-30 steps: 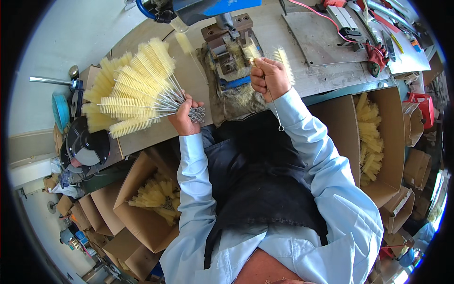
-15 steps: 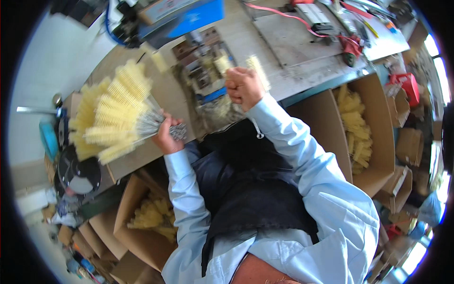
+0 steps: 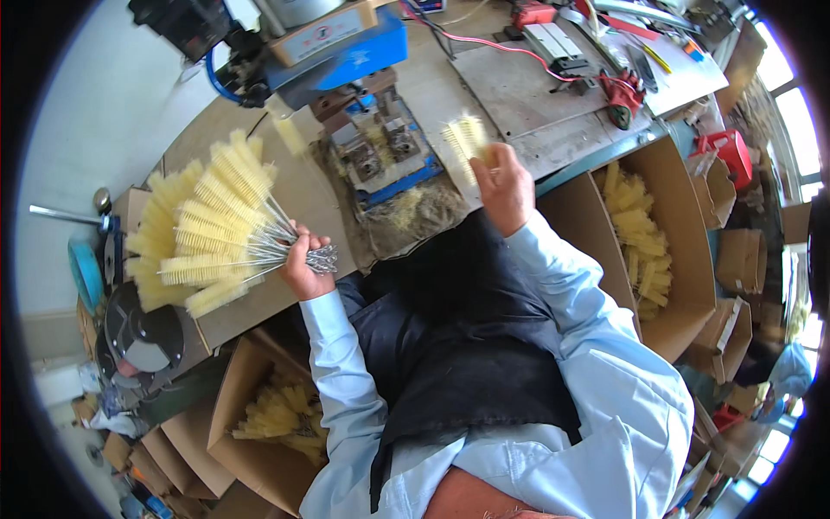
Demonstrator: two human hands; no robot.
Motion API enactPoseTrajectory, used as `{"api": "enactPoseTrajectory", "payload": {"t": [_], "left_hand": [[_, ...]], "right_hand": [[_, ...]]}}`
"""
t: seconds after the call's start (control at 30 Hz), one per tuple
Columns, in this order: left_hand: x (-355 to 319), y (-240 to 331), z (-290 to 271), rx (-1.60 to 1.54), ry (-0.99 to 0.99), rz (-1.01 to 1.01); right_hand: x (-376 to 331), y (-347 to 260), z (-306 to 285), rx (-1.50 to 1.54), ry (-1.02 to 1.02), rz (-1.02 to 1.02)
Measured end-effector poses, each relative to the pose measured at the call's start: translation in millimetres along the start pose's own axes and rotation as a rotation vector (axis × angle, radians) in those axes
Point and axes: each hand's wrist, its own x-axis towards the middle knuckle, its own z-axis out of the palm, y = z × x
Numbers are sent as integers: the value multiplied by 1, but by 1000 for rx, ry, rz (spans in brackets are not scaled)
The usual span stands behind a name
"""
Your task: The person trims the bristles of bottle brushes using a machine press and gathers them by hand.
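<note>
Brushes: yellow brush bundle (image 3: 203, 229), fanned out over workbench (image 3: 519, 95) at left
L hand (image 3: 303, 264): fist closed round bundle's wire stems
R hand (image 3: 503, 186): gripping single brush (image 3: 467, 138), near blue machine (image 3: 346, 43)

Brush stem (image 3: 484, 160) hidden inside right grip (image 3: 504, 186)

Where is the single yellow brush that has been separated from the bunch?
In the head view, the single yellow brush is upper centre, held up by the right hand, just right of the blue machine.
</note>
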Motion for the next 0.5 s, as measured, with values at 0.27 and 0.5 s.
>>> {"api": "enactPoseTrajectory", "payload": {"t": [0.27, 0.5], "left_hand": [[2, 4, 4, 54, 16, 26], [5, -4, -7, 133, 58, 2]], "right_hand": [[17, 33, 16, -380, -294, -57], [118, 28, 36, -294, -259, 41]]}}
